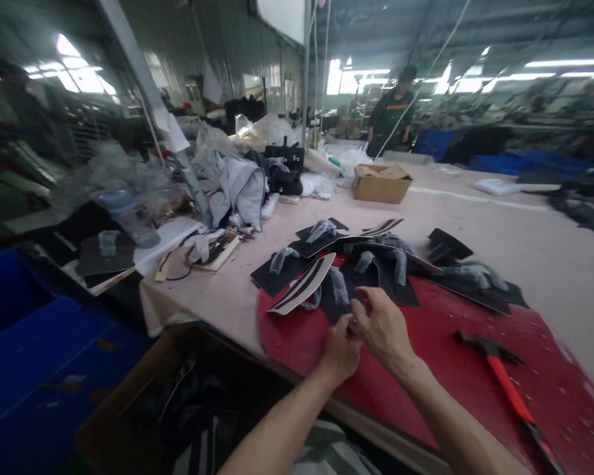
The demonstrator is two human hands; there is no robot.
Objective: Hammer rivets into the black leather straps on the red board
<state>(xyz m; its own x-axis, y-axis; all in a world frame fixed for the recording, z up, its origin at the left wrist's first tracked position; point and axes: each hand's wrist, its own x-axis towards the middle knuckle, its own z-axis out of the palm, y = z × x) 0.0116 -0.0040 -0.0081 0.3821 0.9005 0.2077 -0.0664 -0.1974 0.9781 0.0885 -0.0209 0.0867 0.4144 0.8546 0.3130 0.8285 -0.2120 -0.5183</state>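
The red mat [426, 336] bears dark panels [383, 276] along its far edge; over its near side the right hand [383, 324] and left hand [342, 348] meet, fingers bent, any pinched thing unclear. Steadying one against the other should help.

Dark-headed, red-handled hammer [507, 382] cut off at btm edge; anything btwn bare L hand [342, 349] & bare R hand [383, 326] too small to ID; dark-clad bg person [390, 119] blurred
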